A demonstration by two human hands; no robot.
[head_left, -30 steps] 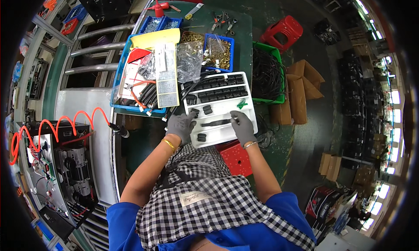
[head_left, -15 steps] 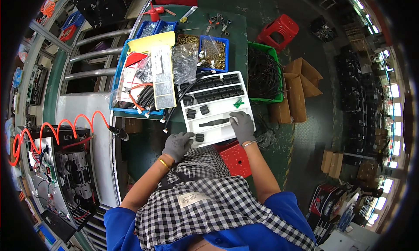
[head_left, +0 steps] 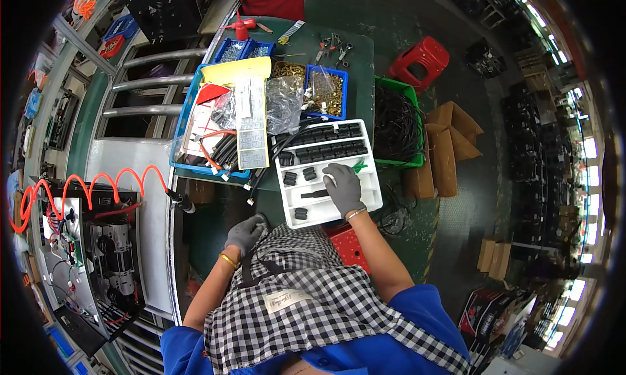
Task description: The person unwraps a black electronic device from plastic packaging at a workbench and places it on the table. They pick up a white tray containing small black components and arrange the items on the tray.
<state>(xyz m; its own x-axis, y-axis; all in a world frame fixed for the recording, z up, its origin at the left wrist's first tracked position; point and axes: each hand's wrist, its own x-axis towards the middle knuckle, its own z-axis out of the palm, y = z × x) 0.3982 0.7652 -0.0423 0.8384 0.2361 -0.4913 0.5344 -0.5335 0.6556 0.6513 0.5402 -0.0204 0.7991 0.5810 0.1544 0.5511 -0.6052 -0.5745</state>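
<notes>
The green surface (head_left: 360,88) stretches away in front of the person. To its left, on a grey metal bench, stands an opened machine unit (head_left: 114,258) with exposed wires. Brown cardboard boxes (head_left: 450,150) lie on the floor at the right, and a red stool (head_left: 424,59) stands farther off on that side. A green crate (head_left: 418,108) full of black cables sits just beside the surface's right edge. A large blue bin (head_left: 187,109) on the left of the surface holds papers and cables, with a yellow-edged sheet (head_left: 253,124) on top.

The white tray (head_left: 323,213) lies at the near side of the surface, reaching toward the person's lap. The hands are gloved in grey and apart from each other. The right hand (head_left: 343,187) is over the right part of the tray, its fingers bent; whether it grips anything, I cannot tell. The left hand (head_left: 244,233) is off the tray, beside the checked apron, its fingers curled; what it may hold cannot be made out.

A small blue bin (head_left: 345,91) of brass pieces sits beyond the tray. Black ribbed pieces (head_left: 331,150) line the tray's far compartments. A long dark piece (head_left: 314,194) lies left of the right hand, and a small green piece (head_left: 358,165) just beyond it.
</notes>
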